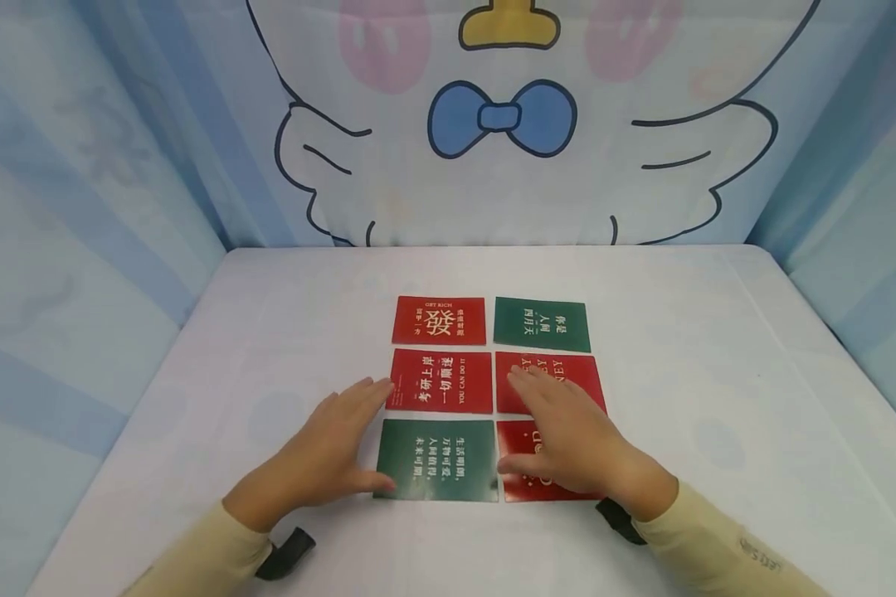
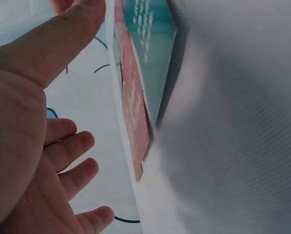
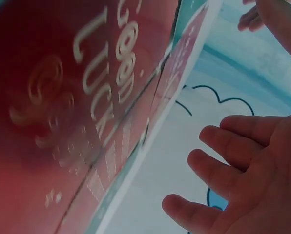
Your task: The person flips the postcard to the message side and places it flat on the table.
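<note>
Several red and green cards with white lettering lie flat in two columns. My left hand (image 1: 328, 452) hovers at the left edge, fingers spread, its thumb over a corner of the near-left green card (image 1: 440, 464). Above that card is a red card (image 1: 448, 381), close to the left fingertips. My right hand (image 1: 571, 435) is over the right column, fingers extended, partly hiding a red card (image 1: 586, 373) and the nearest red card (image 1: 518, 489), which reads "GOOD LUCK" in the right wrist view. In both wrist views, the fingers look raised off the cards and hold nothing.
At the far end of the layout lie a red "GET RICH" card (image 1: 403, 327) and a green card (image 1: 511, 323). They all rest on a white-covered table (image 1: 717, 356). Behind it hangs a cartoon-printed curtain (image 1: 500, 191), with blue-striped curtains (image 1: 67, 249) at the sides.
</note>
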Demonstrator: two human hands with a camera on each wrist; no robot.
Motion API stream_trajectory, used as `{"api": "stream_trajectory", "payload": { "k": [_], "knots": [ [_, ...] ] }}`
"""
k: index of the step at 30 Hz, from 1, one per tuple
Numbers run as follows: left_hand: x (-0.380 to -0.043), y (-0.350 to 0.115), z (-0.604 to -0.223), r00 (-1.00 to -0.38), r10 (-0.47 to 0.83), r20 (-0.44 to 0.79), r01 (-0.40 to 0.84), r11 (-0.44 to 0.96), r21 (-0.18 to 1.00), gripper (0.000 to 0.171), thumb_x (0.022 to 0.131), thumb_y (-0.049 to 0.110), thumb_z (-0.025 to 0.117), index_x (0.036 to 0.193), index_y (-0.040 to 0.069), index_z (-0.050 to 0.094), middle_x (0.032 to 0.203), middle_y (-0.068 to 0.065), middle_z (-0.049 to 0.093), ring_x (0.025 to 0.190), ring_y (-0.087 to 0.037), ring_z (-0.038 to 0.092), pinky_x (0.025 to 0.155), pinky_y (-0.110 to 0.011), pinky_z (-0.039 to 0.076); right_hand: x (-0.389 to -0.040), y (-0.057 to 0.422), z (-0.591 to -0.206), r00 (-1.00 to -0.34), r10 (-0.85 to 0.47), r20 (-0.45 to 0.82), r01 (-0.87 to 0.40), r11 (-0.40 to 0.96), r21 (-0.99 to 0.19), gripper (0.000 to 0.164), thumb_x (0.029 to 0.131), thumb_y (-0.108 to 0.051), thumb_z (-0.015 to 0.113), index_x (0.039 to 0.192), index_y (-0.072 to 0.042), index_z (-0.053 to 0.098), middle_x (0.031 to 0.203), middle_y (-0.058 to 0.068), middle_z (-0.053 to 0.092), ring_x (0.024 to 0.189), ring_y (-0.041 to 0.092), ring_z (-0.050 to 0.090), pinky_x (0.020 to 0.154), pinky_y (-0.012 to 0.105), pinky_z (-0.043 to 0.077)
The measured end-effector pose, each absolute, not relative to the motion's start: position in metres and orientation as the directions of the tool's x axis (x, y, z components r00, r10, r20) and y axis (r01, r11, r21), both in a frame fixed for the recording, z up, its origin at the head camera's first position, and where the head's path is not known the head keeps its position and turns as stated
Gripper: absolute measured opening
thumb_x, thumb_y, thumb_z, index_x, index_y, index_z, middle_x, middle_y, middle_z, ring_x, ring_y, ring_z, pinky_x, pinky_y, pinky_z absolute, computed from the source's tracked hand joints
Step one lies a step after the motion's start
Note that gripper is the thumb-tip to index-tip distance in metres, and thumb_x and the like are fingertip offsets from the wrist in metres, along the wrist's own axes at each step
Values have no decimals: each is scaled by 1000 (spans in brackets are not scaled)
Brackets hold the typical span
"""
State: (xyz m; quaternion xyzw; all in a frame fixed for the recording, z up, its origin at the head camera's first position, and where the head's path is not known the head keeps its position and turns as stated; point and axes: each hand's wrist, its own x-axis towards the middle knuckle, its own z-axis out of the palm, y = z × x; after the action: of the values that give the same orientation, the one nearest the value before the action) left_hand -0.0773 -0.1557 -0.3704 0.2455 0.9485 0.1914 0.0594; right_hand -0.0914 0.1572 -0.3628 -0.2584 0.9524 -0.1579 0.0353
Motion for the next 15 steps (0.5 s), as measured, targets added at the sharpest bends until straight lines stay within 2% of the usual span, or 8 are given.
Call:
{"api": "stream_trajectory", "payload": {
  "k": [5, 15],
  "knots": [
    [-71, -155, -377, -857, 513, -58, 449, 797, 404, 109, 61, 38, 96, 148, 2, 41, 146, -13, 49, 139, -35, 38, 107, -59, 35, -84, 150, -371, -852, -522, -33, -478, 803, -355, 104, 67, -50, 89, 149, -4, 44, 146, 12, 49, 138, 36, 40, 105, 65, 35],
    [-68, -152, -379, -850, 502, -160, 425, 832, 356, 102, 62, 44, 94, 144, 4, 48, 142, -9, 53, 137, -32, 40, 107, -58, 33, -77, 138, -381, -824, -556, -111, -483, 791, -375, 98, 66, -49, 90, 144, -6, 50, 141, 8, 54, 141, 36, 35, 106, 68, 30]
  ]
}}
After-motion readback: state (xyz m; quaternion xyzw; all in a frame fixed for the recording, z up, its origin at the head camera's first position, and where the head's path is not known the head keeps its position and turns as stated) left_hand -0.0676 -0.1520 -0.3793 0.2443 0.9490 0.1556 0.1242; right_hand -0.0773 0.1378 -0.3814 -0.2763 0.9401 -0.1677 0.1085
